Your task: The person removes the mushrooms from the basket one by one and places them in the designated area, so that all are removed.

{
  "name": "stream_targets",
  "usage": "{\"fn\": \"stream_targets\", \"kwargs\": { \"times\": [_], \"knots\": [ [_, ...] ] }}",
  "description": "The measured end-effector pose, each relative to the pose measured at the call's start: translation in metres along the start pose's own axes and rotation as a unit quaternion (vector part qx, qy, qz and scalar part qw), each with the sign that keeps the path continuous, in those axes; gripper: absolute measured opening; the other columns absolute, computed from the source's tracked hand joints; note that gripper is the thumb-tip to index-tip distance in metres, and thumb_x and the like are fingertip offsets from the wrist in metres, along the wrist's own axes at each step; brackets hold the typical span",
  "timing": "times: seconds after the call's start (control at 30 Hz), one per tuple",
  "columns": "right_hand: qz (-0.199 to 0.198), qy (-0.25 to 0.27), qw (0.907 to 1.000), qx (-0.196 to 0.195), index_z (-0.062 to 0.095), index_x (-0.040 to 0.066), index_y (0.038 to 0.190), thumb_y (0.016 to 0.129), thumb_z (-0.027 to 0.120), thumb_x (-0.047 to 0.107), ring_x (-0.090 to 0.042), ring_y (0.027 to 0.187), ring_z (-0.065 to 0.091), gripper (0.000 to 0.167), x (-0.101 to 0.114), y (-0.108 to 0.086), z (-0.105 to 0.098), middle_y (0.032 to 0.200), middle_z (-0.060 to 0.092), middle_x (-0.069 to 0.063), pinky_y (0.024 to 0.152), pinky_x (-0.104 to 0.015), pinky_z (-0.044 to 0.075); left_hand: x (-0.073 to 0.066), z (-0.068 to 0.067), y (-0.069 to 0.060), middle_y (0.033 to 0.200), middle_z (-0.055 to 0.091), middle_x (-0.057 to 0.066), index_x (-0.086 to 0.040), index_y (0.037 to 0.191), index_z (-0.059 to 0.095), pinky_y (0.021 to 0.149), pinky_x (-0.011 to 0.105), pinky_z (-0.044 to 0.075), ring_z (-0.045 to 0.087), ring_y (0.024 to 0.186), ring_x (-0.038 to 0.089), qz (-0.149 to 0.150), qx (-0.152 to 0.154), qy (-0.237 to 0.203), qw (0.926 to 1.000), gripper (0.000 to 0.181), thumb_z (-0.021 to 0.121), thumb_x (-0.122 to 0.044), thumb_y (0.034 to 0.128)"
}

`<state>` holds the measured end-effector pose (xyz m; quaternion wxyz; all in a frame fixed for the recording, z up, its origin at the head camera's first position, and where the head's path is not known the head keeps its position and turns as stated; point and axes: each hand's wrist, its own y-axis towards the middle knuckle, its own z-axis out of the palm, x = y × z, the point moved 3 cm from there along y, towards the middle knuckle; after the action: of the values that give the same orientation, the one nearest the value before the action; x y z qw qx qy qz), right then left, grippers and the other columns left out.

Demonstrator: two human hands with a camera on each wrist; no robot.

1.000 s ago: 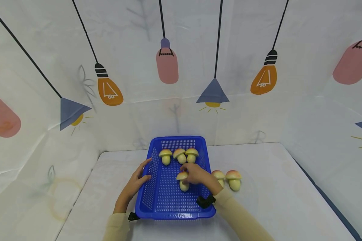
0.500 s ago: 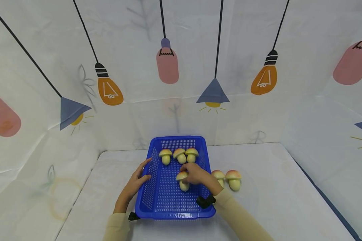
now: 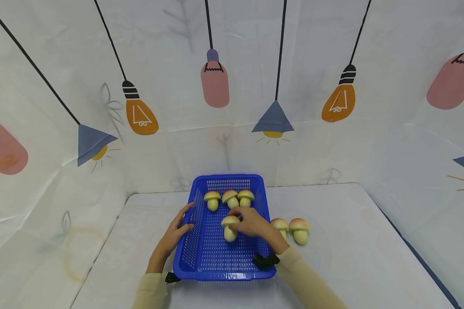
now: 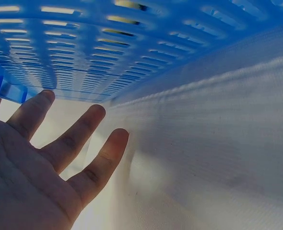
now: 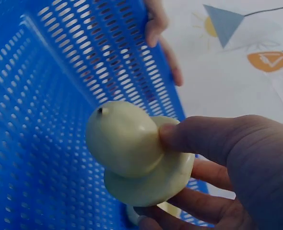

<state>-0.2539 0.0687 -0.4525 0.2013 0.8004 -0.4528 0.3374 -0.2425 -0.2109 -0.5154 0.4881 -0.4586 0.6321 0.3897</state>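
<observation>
My right hand (image 3: 252, 222) pinches a toy mushroom (image 3: 230, 233) by its cap, inside the blue plastic basket (image 3: 216, 276). In the right wrist view the pale rounded stem of this mushroom (image 5: 122, 136) faces the camera, with the thumb pressed where stem meets cap. My left hand (image 3: 173, 235) rests against the basket's left side, thumb and index finger at the rim. Its other fingers (image 4: 76, 132) extend fairly straight beneath the slotted wall in the left wrist view. Three more mushrooms, one on the left (image 3: 212, 201), lie along the far end of the basket.
Two mushrooms, the outer one (image 3: 300, 231) fully visible and the inner one (image 3: 280, 226) partly behind my right forearm, lie on the white tabletop (image 3: 344, 244) right of the basket. A white sheet printed with lamps (image 3: 272, 118) hangs behind the table.
The mushroom in my right hand has shifted slightly left and toward the basket's far end, the hand moving with it. My left hand and the basket have stayed put.
</observation>
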Motion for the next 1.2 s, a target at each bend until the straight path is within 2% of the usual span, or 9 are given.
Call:
{"fn": "stream_targets", "kwargs": {
  "times": [0.2, 0.33, 0.47, 0.57, 0.63, 0.77, 0.87, 1.03, 1.2],
  "knots": [
    [-0.015, 0.031, 0.9989, -0.031, 0.068, 0.007, 0.13, 0.095, 0.071, 0.025, -0.025, 0.107, 0.068, 0.04, 0.006, -0.011, -0.012, 0.124, 0.071, -0.008, 0.088, -0.041, 0.057, 0.0, 0.001, -0.001, 0.151, 0.041, 0.037, -0.022, 0.164, 0.025, 0.083, 0.046, 0.061, 0.065, 0.116, 0.042, 0.004, 0.002, -0.009, 0.9999, 0.072, 0.053, -0.01, 0.0991],
    [-0.023, 0.056, 0.997, -0.048, 0.064, 0.005, 0.135, 0.096, 0.071, 0.024, -0.032, 0.114, 0.067, 0.044, 0.01, -0.019, -0.019, 0.132, 0.068, -0.013, 0.095, -0.049, 0.056, 0.0, 0.001, -0.002, 0.151, 0.042, 0.037, -0.023, 0.164, 0.027, 0.084, 0.046, 0.06, 0.064, 0.117, 0.044, 0.01, -0.003, -0.006, 0.9999, 0.069, 0.053, -0.012, 0.1006],
    [-0.016, 0.073, 0.9954, -0.059, 0.063, 0.006, 0.135, 0.097, 0.07, 0.025, -0.033, 0.115, 0.068, 0.044, 0.012, -0.025, -0.024, 0.133, 0.067, -0.012, 0.093, -0.047, 0.056, -0.001, 0.0, -0.004, 0.151, 0.046, 0.033, -0.018, 0.161, 0.035, 0.087, 0.043, 0.059, 0.062, 0.122, 0.047, 0.044, -0.04, 0.033, 0.9977, 0.061, 0.057, -0.015, 0.1033],
    [-0.016, 0.078, 0.9946, -0.067, 0.064, 0.006, 0.133, 0.097, 0.07, 0.026, -0.033, 0.115, 0.068, 0.042, 0.012, -0.029, -0.028, 0.131, 0.068, -0.011, 0.091, -0.045, 0.057, -0.002, -0.002, -0.007, 0.152, 0.049, 0.029, -0.014, 0.156, 0.044, 0.092, 0.044, 0.057, 0.059, 0.127, 0.049, 0.069, -0.077, 0.071, 0.9921, 0.054, 0.058, -0.017, 0.1045],
    [-0.016, 0.082, 0.994, -0.071, 0.064, 0.007, 0.133, 0.097, 0.07, 0.027, -0.034, 0.116, 0.068, 0.042, 0.011, -0.032, -0.03, 0.131, 0.068, -0.011, 0.092, -0.045, 0.057, -0.001, -0.004, -0.008, 0.153, 0.05, 0.025, -0.013, 0.153, 0.049, 0.095, 0.045, 0.055, 0.058, 0.129, 0.047, 0.075, -0.093, 0.083, 0.9894, 0.05, 0.059, -0.018, 0.1047],
    [-0.005, 0.092, 0.9926, -0.08, 0.065, 0.008, 0.133, 0.096, 0.07, 0.028, -0.034, 0.114, 0.068, 0.042, 0.009, -0.037, -0.031, 0.131, 0.068, -0.011, 0.089, -0.043, 0.057, -0.001, -0.006, -0.011, 0.152, 0.053, 0.022, -0.013, 0.151, 0.052, 0.094, 0.036, 0.055, 0.06, 0.127, 0.045, 0.088, -0.091, 0.096, 0.9873, 0.049, 0.061, -0.017, 0.1037],
    [0.012, 0.102, 0.9906, -0.09, 0.067, 0.01, 0.132, 0.095, 0.071, 0.027, -0.032, 0.111, 0.067, 0.041, 0.006, -0.042, -0.032, 0.131, 0.068, -0.01, 0.084, -0.039, 0.057, -0.001, -0.006, -0.011, 0.151, 0.053, 0.021, -0.013, 0.152, 0.051, 0.091, 0.031, 0.056, 0.061, 0.126, 0.044, 0.103, -0.077, 0.106, 0.986, 0.052, 0.062, -0.015, 0.1019],
    [0.033, 0.117, 0.9863, -0.111, 0.068, 0.01, 0.131, 0.094, 0.073, 0.025, -0.03, 0.114, 0.067, 0.04, 0.003, -0.049, -0.033, 0.134, 0.066, -0.008, 0.084, -0.038, 0.058, 0.0, -0.005, -0.011, 0.15, 0.053, 0.023, -0.013, 0.153, 0.049, 0.087, 0.03, 0.057, 0.061, 0.124, 0.046, 0.115, -0.065, 0.1, 0.9862, 0.055, 0.063, -0.013, 0.1005],
    [0.024, 0.136, 0.9819, -0.13, 0.068, 0.009, 0.131, 0.093, 0.076, 0.023, -0.034, 0.117, 0.067, 0.041, 0.002, -0.053, -0.035, 0.135, 0.066, -0.008, 0.088, -0.042, 0.058, 0.0, -0.005, -0.011, 0.15, 0.053, 0.024, -0.012, 0.153, 0.049, 0.086, 0.031, 0.057, 0.061, 0.125, 0.047, 0.109, -0.069, 0.096, 0.9871, 0.054, 0.062, -0.013, 0.1008]
  ]
}}
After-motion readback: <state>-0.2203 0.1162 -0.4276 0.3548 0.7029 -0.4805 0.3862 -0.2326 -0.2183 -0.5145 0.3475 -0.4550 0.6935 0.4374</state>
